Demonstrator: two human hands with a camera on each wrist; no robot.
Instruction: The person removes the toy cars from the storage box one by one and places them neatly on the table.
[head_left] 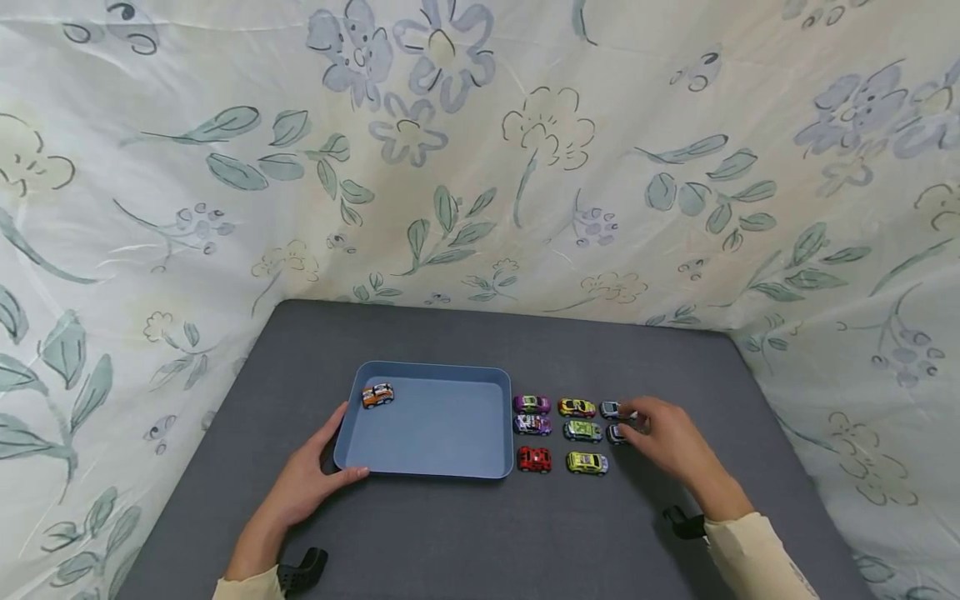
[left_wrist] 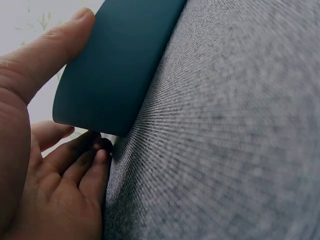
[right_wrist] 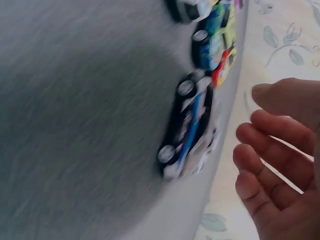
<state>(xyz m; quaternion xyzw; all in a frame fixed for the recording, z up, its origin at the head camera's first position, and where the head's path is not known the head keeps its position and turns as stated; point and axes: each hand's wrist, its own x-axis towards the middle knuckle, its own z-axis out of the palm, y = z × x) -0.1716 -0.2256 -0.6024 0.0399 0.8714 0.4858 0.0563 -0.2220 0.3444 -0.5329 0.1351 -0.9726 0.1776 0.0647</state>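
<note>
A blue rectangular tray [head_left: 423, 477] lies on the dark table, with an orange toy car [head_left: 377, 395] near its upper left corner. My left hand [head_left: 303, 483] holds the tray's near left corner, thumb along the front wall and fingers by the left side; the left wrist view shows the thumb [left_wrist: 75, 37] against the wall. Over the rightmost toy cars hovers my right hand [head_left: 671, 437], its fingers loosely bent. In the right wrist view, a white-and-black toy car with a blue stripe [right_wrist: 192, 127] sits apart from the fingertips [right_wrist: 245, 132], and nothing is held.
Right of the tray stand purple [head_left: 532, 404], purple-and-white [head_left: 532, 425], red [head_left: 534, 460], yellow [head_left: 577, 407], green [head_left: 583, 431] and yellow-green [head_left: 587, 463] toy cars. Two greyish cars, one [head_left: 610, 409] behind the other, are partly covered by my right hand. Floral cloth [head_left: 450, 208] hangs around the table.
</note>
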